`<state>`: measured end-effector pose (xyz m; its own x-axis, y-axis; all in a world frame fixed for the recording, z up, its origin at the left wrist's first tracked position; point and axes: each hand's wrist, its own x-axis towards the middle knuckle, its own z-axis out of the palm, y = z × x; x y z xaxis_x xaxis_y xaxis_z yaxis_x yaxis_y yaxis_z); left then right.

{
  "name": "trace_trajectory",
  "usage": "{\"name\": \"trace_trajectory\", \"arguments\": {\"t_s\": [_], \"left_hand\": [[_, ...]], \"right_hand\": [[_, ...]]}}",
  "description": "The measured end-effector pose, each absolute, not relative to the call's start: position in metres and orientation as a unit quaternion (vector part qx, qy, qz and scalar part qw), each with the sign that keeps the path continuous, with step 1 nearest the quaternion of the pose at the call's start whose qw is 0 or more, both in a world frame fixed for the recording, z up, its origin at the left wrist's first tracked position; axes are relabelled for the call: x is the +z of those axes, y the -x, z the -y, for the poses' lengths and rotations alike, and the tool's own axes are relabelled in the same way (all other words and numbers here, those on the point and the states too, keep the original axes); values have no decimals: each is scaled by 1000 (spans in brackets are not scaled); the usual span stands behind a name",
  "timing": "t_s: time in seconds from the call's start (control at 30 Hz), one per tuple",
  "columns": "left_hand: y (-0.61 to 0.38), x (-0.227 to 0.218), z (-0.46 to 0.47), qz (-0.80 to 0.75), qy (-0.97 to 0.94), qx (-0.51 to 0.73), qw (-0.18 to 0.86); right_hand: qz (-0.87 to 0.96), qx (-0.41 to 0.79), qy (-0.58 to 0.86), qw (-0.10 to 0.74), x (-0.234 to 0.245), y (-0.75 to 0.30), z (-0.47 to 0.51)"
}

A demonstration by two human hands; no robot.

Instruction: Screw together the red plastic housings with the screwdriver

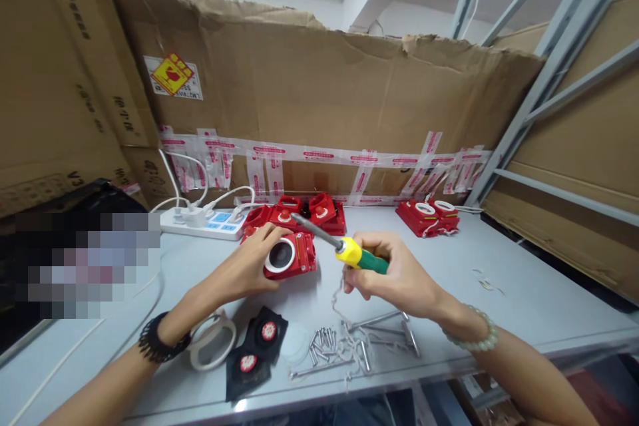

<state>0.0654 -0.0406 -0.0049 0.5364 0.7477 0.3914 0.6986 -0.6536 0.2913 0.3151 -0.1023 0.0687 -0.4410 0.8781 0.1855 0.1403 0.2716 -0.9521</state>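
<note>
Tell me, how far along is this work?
Seemingly done: two red units with white rings set aside back right. In hand: the left hand steadies a red unit while the right hand holds a soldering iron near it. Probably left: open red housings behind, loose screws in front.

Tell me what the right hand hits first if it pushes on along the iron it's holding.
Right hand aims the soldering iron up-left. First in line looks like the back row of red housings, past the red unit the left hand steadies. Depth is unclear; the tip may clear them.
</note>
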Motion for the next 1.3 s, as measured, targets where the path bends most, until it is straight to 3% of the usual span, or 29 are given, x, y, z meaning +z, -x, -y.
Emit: {"name": "trace_trajectory", "arguments": {"t_s": [0.23,0.3,0.5,0.7,0.77,0.93,1.1,1.3], "left_hand": [[-67,-2,43,-416,-876,236,56],[-67,-1,44,-415,-877,233,56],[-68,2,46,-421,-874,235,64],[-68,0,46,-423,-873,234,67],[-69,0,46,-426,-871,234,72],[-74,2,47,-413,-867,257,103],[-76,-3,42,-399,-851,308,147],[-74,-9,37,-410,-850,273,186]], "right_hand": [[715,425,330,447,95,-331,106],[730,406,368,408,94,-338,106],[772,363,487,187,50,-373,105],[782,297,539,98,16,-396,96],[777,310,536,114,22,-395,93],[753,365,481,261,55,-379,81],[736,373,445,349,76,-360,70],[744,329,459,357,84,-353,56]]}}
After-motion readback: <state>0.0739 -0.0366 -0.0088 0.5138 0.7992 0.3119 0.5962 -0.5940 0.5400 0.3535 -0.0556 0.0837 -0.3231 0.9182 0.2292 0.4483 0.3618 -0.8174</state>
